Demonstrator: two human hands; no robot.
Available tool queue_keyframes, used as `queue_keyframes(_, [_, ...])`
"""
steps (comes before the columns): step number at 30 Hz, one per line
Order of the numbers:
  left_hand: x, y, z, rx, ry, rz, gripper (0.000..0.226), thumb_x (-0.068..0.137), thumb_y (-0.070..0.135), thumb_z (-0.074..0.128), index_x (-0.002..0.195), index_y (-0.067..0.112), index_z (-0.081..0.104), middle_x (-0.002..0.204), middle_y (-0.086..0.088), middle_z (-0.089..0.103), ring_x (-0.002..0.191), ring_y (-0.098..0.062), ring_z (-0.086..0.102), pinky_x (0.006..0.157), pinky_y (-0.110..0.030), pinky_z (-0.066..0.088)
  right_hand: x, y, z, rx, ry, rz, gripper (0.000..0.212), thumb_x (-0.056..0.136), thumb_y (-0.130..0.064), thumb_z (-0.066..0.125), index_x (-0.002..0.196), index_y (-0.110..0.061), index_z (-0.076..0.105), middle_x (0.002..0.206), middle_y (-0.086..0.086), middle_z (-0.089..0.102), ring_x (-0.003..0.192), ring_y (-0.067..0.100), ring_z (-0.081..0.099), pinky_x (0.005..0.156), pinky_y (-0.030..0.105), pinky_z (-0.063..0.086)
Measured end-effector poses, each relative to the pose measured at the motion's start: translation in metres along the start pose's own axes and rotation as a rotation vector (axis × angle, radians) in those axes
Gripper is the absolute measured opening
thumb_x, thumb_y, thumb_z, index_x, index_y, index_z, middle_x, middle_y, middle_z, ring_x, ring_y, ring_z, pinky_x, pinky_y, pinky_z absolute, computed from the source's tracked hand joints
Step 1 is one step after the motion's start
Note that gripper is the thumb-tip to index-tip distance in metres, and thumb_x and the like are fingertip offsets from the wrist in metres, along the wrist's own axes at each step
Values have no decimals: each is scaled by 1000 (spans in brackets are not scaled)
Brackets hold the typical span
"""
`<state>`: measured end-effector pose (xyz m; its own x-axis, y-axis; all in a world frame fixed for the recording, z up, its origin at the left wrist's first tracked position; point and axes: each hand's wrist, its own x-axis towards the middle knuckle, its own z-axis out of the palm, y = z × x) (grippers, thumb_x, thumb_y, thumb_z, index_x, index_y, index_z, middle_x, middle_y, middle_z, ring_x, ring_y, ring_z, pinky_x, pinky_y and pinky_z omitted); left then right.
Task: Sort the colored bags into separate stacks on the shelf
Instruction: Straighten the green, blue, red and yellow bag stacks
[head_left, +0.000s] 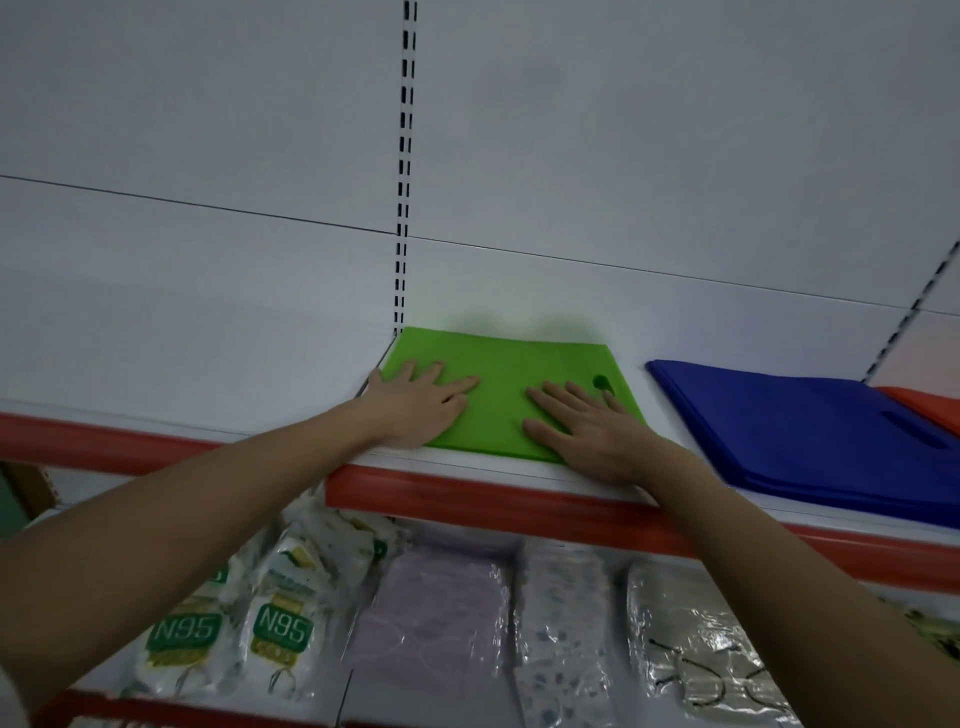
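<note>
Pressing flat green fabric bag (511, 395) under both palms: left hand (418, 410), right hand (587, 428), fingers straight. Smooth outward, square edges; blue fabric bags (810, 431) right of right hand; stack thickness unclear.

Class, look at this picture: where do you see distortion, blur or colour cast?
Head view: wide-angle bending curves the shelf edge; the mask packs below are soft and smeared; the green bag tints the wall behind it green; both hands are fairly sharp.

Readable text: "N95" only.
It stands in white on green labels on two white plastic mask packets (280, 618) on the lower shelf (156, 712); smaller print is illegible.
</note>
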<state>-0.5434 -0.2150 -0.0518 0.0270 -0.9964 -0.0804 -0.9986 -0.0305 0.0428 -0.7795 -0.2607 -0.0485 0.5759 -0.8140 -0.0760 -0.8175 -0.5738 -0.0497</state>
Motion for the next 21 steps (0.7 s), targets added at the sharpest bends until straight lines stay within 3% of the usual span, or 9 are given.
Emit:
queue_keyframes(8, [10,0,-3,-31,-50,-22,55,100,58,12,151,46,-5,164,2,-9,150,-31,-9,115,-65,-2,-7,28,2,66,20,1,69,97,-66,18,156,-35,3,164,-10,-2,151,10,-3,123,38,-2])
queue_keyframes(11, [9,-8,-11,-264,-80,-6,62,97,65,16,153,43,1,163,5,-7,149,-23,-14,116,-61,-9,-7,27,-2,66,-18,0,70,97,-66,19,157,-33,2,165,-8,-2,151,11,-4,122,39,-2])
queue_keyframes(13, [10,-13,-20,-395,-101,-11,79,86,81,20,153,42,2,163,3,-7,148,-23,-20,116,-58,-13,-6,27,-8,66,-67,10,72,97,-67,22,157,-32,2,165,-7,-3,151,12,-5,121,41,-2])
queue_keyframes(14, [12,-14,-27,-356,-78,-24,86,82,85,22,153,42,2,163,2,-7,148,-24,-20,116,-58,-13,-7,26,-13,70,-75,9,73,96,-67,23,157,-32,3,165,-7,-3,151,13,-5,121,42,-2])
queue_keyframes(16, [19,-8,-45,-209,60,-40,77,89,76,31,153,43,5,164,2,-4,149,-25,-16,115,-59,-7,-8,25,-25,123,-16,-11,73,96,-66,27,157,-30,8,165,-7,0,151,13,-2,121,42,0])
queue_keyframes(19, [21,20,-81,-350,270,89,68,89,66,46,149,39,30,160,0,25,148,-26,15,119,-53,14,-14,28,-56,362,240,-50,59,99,-52,44,150,-24,37,155,-4,35,140,19,37,117,39,28])
queue_keyframes(21, [20,56,-96,-512,337,201,51,90,53,57,136,33,51,142,-1,49,131,-21,43,109,-41,36,-22,41,-78,433,377,-64,35,97,-45,53,123,-23,61,121,-2,64,106,17,63,95,35,48])
